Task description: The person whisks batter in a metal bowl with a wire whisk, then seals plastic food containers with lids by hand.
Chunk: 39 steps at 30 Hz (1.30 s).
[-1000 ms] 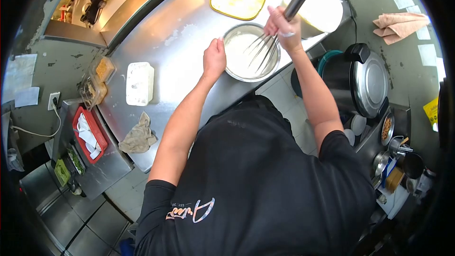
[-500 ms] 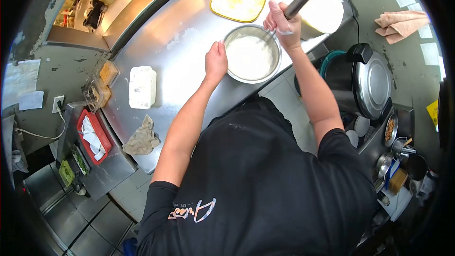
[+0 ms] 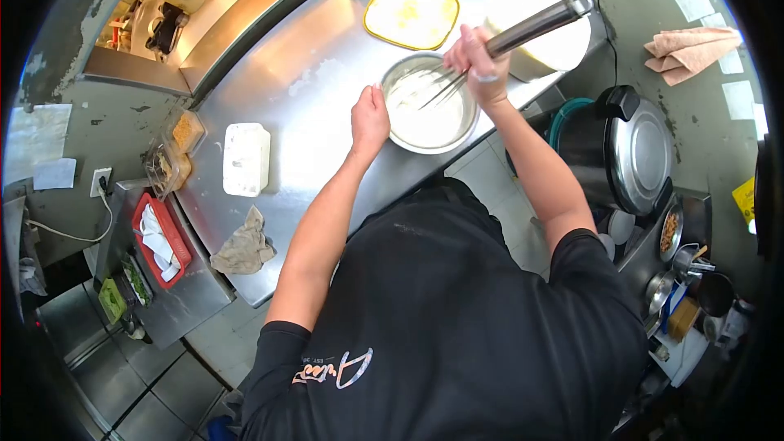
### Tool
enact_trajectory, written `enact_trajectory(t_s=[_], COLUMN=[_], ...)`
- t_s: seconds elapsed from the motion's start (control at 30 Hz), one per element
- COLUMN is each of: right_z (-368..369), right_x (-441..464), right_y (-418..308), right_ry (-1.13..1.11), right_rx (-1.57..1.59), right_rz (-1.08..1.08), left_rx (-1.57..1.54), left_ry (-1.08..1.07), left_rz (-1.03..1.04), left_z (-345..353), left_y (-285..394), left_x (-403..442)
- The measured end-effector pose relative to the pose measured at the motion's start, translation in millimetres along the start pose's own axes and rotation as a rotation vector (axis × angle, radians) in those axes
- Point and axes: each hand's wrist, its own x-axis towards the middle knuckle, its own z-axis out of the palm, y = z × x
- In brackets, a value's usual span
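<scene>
A round metal mixing bowl [image 3: 431, 148] with a white creamy mixture [image 3: 425, 118] in it stands on the steel counter [image 3: 318, 106], near its front edge. My left hand [image 3: 371, 121] is closed on the bowl's left rim. Over the right side of the bowl, my right hand [image 3: 482, 67] is wrapped round the handle of a whisk [image 3: 535, 26]. The whisk slants, with its wires down in the bowl at the mixture and its thick handle pointing up to the right. My fingers partly cover where the handle meets the wires.
Behind the bowl lies a yellow-rimmed tray [image 3: 412, 12] of pale food. A large white-topped container [image 3: 539, 24] stands close on the right. To the left are a white tub [image 3: 247, 159] and a crumpled cloth [image 3: 245, 243]. A big lidded cooker [image 3: 641, 151] sits right of the counter.
The whisk has tilted lower to the right, and its wires now show inside the bowl. My right hand has shifted slightly down and left. My left hand stays at the rim.
</scene>
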Motion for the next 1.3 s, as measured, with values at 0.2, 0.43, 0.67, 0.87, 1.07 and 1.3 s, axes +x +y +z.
enact_trajectory(t_s=[0.2, 0.43, 0.67, 0.87, 1.07, 1.3], right_z=[6, 1, 4, 8, -2, 7], right_x=[10, 12, 12, 15, 17, 17], right_y=[-7, 0, -4, -14, -11, -15], right_ry=[0.036, 0.018, 0.1, -0.01, -0.11, -0.154], right_rx=[-0.059, -0.037, -0.052, -0.14, -0.271, -0.243], right_rz=[0.033, 0.052, 0.024, 0.09, 0.176, 0.181], left_rx=[0.013, 0.028, 0.025, 0.107, 0.105, 0.102], left_ry=[-0.017, -0.001, 0.01, -0.029, -0.065, -0.059], left_rz=[0.006, 0.031, 0.041, 0.028, 0.005, -0.022], left_z=[0, 0, -5, -9, -17, -15], left_y=[0, 1, 4, 3, 2, -3], left_x=[0, 5, 7, 12, 16, 19])
